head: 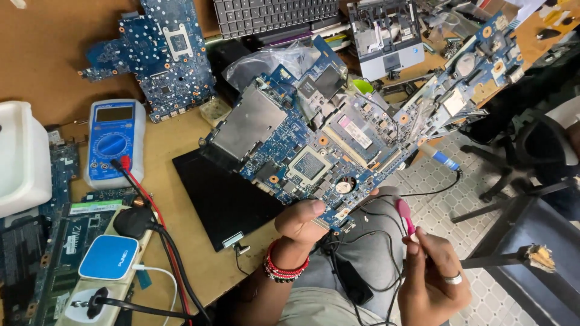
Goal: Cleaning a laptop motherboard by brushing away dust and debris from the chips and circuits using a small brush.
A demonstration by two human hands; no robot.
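From the head view, the left hand point(300, 221) clasps the lower edge of a blue laptop motherboard point(314, 142), lifted tilted above the tan workbench point(175, 145); the right hand point(430, 274) pinches a pink-tipped probe point(405, 215); a blue multimeter point(113, 142) lies left, a keyboard point(275, 15) behind; pale tiled floor point(441, 205) shows on the right.
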